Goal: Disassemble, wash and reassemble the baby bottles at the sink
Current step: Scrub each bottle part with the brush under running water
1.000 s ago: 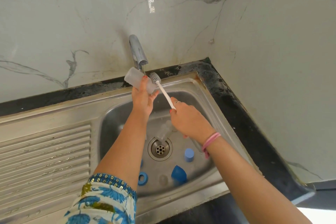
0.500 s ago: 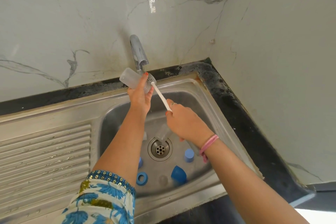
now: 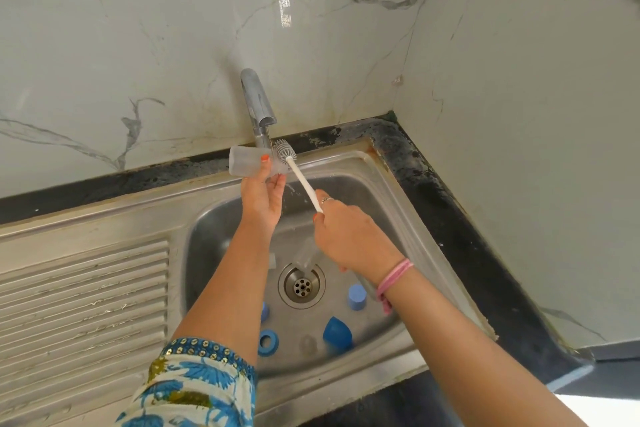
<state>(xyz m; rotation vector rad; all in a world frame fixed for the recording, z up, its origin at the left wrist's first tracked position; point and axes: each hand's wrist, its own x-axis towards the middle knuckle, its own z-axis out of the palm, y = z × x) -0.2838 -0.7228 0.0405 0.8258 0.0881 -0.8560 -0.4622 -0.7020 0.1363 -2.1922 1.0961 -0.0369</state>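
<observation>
Blue part (image 3: 264,311) half hidden behind left forearm.

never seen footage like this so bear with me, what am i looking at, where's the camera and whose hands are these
There is no machine here. The camera sits on a person's head, looking forward and down, so the two arms are that person's own. The left hand holds a clear baby bottle on its side under the tap. The right hand grips the white handle of a bottle brush, whose grey bristle head is just outside the bottle's mouth. Down in the steel sink, near the drain, lie loose blue parts: a ring, a dome-shaped cap and a small cap.
</observation>
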